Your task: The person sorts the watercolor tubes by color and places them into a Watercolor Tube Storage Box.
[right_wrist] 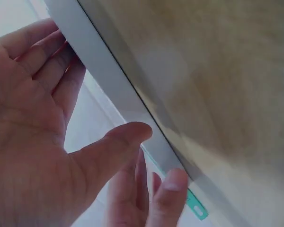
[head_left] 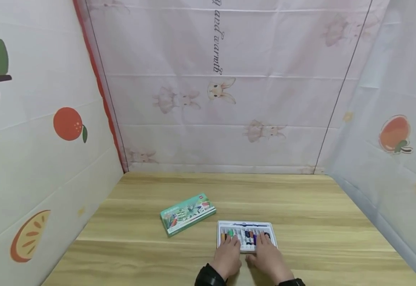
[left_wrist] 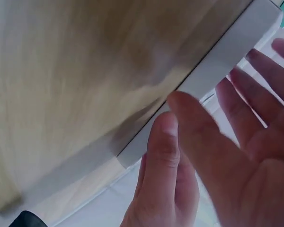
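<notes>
On the wooden bench (head_left: 300, 206), near its front edge and a little right of centre, lies a white tray of paint tubes (head_left: 246, 236), its long axis running left to right. The tubes stand side by side in it, caps in orange, green, purple, blue and black among them, and what looks like a thin brush lies along the far edge.

Both hands rest on the near part of the tray with fingers stretched out flat and gripping nothing. The left hand (head_left: 227, 256) covers the left half, the right hand (head_left: 269, 258) the right half, thumbs close together between them. The tray lies directly under and just beyond the fingertips, so neither hand is nearer to it than the other. In the left wrist view the left hand (left_wrist: 217, 175) shows its relaxed fingers spread beside the tray's white rim (left_wrist: 213, 71); in the right wrist view the right hand (right_wrist: 61, 142) does the same, thumb close under the rim (right_wrist: 113, 90).

To the left and a little farther off lies a green box (head_left: 187, 213), slanted, apart from the tray; its printing is too small to read. On the curtain (head_left: 229, 79) behind the bench, among pale rabbits, sideways script reads "and warmth".
</notes>
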{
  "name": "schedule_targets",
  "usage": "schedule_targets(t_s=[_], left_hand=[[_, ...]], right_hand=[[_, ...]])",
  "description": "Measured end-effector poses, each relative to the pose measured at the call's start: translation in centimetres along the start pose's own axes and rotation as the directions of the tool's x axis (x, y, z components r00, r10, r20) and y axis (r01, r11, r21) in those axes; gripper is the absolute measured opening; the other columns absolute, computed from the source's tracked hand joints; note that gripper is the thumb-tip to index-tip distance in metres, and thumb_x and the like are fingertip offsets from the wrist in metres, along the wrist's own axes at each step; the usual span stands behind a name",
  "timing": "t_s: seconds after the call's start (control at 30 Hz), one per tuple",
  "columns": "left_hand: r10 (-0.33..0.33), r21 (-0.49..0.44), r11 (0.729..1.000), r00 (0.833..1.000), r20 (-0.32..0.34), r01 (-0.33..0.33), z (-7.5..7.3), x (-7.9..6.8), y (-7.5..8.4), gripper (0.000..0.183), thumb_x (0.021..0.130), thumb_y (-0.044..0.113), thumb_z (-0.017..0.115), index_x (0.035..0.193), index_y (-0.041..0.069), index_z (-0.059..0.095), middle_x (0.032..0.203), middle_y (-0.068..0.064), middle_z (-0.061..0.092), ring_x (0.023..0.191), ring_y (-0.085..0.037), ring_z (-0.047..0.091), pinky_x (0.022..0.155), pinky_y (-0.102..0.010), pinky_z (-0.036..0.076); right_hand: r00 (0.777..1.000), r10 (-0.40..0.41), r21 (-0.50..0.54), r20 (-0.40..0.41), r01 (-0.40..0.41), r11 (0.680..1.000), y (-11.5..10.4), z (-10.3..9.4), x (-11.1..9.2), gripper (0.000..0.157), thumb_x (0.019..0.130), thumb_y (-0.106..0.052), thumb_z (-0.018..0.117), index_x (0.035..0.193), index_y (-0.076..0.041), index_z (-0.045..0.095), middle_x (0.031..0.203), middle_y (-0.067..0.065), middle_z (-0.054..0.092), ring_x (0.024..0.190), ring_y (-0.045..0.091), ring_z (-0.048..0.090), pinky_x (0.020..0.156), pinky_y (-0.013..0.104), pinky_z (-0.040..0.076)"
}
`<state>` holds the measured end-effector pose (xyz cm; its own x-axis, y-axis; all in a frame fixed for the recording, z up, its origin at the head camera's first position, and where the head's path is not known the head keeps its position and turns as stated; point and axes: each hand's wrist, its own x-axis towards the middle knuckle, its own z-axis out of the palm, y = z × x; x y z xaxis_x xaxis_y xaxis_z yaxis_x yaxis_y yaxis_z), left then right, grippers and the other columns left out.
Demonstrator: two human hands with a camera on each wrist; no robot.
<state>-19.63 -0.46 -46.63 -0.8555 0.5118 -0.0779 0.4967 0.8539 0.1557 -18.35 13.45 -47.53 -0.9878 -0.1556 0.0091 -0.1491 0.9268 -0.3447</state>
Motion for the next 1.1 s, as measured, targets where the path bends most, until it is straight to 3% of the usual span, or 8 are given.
schedule_targets(t_s=[0.2, 0.33, 0.5, 0.67, 0.77, 0.83, 0.97, 1.1], left_hand=[[0.055, -0.087, 0.995, 0.998, -0.02, -0.057, -0.2, 0.1, -0.6, 0.044, 0.07, 0.014, 0.061, 0.111, 0.003, 0.05, 0.119, -0.005, 0.04, 0.109, -0.022, 0.035, 0.085, -0.03, 0.032], [0.002, -0.096, 0.995, 1.0, 0.028, 0.0, -0.3, 0.5, -0.3, 0.042, 0.072, 0.018, 0.06, 0.111, 0.006, 0.051, 0.118, -0.005, 0.042, 0.109, -0.023, 0.036, 0.083, -0.033, 0.034], [-0.044, 0.025, 0.999, 0.998, 0.036, 0.044, -0.2, 0.9, 0.6, 0.045, 0.075, 0.029, 0.058, 0.113, 0.009, 0.048, 0.116, -0.007, 0.042, 0.107, -0.027, 0.037, 0.08, -0.035, 0.036], [-0.018, 0.214, 0.976, 0.998, -0.055, 0.029, 0.0, 1.0, 1.2, 0.044, 0.075, 0.031, 0.056, 0.113, 0.01, 0.048, 0.109, -0.004, 0.045, 0.097, -0.026, 0.044, 0.068, -0.035, 0.042], [0.001, 0.257, 0.966, 0.994, -0.109, 0.028, 0.0, 1.1, 1.1, 0.043, 0.074, 0.03, 0.057, 0.112, 0.011, 0.051, 0.11, -0.005, 0.044, 0.097, -0.025, 0.043, 0.072, -0.037, 0.04], [0.003, 0.256, 0.966, 0.991, -0.132, 0.031, 0.1, 1.2, 1.0, 0.04, 0.073, 0.029, 0.058, 0.109, 0.012, 0.053, 0.11, -0.005, 0.043, 0.1, -0.024, 0.041, 0.075, -0.039, 0.037], [-0.019, 0.178, 0.983, 0.996, -0.092, 0.035, -0.1, 1.3, 0.9, 0.036, 0.075, 0.028, 0.056, 0.108, 0.014, 0.054, 0.117, -0.003, 0.04, 0.111, -0.025, 0.03, 0.082, -0.045, 0.029], [-0.036, 0.128, 0.991, 0.997, -0.075, 0.045, -0.2, 1.4, 0.7, 0.037, 0.074, 0.028, 0.058, 0.108, 0.014, 0.055, 0.12, -0.003, 0.039, 0.114, -0.03, 0.026, 0.082, -0.047, 0.029]], right_hand=[[0.997, -0.073, 0.062, -0.007, 0.073, 0.995, -0.1, -0.7, 0.1, 0.071, 0.072, -0.036, 0.059, 0.117, 0.013, 0.034, 0.12, 0.028, 0.032, 0.108, 0.041, 0.028, 0.086, 0.048, 0.024], [0.994, -0.09, 0.042, 0.058, 0.087, 0.995, -0.6, -0.7, -0.3, 0.069, 0.073, -0.036, 0.058, 0.12, 0.009, 0.034, 0.124, 0.023, 0.029, 0.11, 0.044, 0.021, 0.087, 0.051, 0.019], [0.996, -0.004, -0.046, 0.086, 0.008, 0.999, -1.2, -0.2, 0.3, 0.07, 0.071, -0.038, 0.059, 0.119, 0.008, 0.036, 0.125, 0.021, 0.03, 0.109, 0.045, 0.022, 0.082, 0.054, 0.023], [0.998, 0.022, -0.109, 0.067, -0.015, 0.994, -1.5, -0.1, 0.8, 0.066, 0.071, -0.036, 0.059, 0.116, 0.008, 0.04, 0.121, 0.022, 0.035, 0.105, 0.047, 0.028, 0.078, 0.053, 0.029], [0.998, 0.01, -0.105, 0.06, -0.003, 0.994, -1.4, -0.6, 0.9, 0.067, 0.07, -0.038, 0.059, 0.115, 0.008, 0.042, 0.12, 0.022, 0.037, 0.104, 0.047, 0.03, 0.08, 0.052, 0.029], [0.998, -0.01, -0.102, 0.067, 0.016, 0.995, -1.4, -0.9, 0.9, 0.068, 0.07, -0.04, 0.059, 0.115, 0.008, 0.041, 0.119, 0.023, 0.037, 0.104, 0.045, 0.03, 0.081, 0.051, 0.027], [0.996, -0.037, -0.098, 0.086, 0.045, 0.994, -1.5, -0.9, 1.0, 0.064, 0.071, -0.037, 0.059, 0.117, 0.004, 0.041, 0.118, 0.023, 0.039, 0.105, 0.042, 0.032, 0.083, 0.051, 0.025], [0.997, -0.053, -0.145, 0.05, 0.06, 0.988, -1.9, -0.6, 1.2, 0.053, 0.071, -0.03, 0.061, 0.114, -0.003, 0.048, 0.115, 0.021, 0.042, 0.104, 0.039, 0.035, 0.083, 0.051, 0.026]])
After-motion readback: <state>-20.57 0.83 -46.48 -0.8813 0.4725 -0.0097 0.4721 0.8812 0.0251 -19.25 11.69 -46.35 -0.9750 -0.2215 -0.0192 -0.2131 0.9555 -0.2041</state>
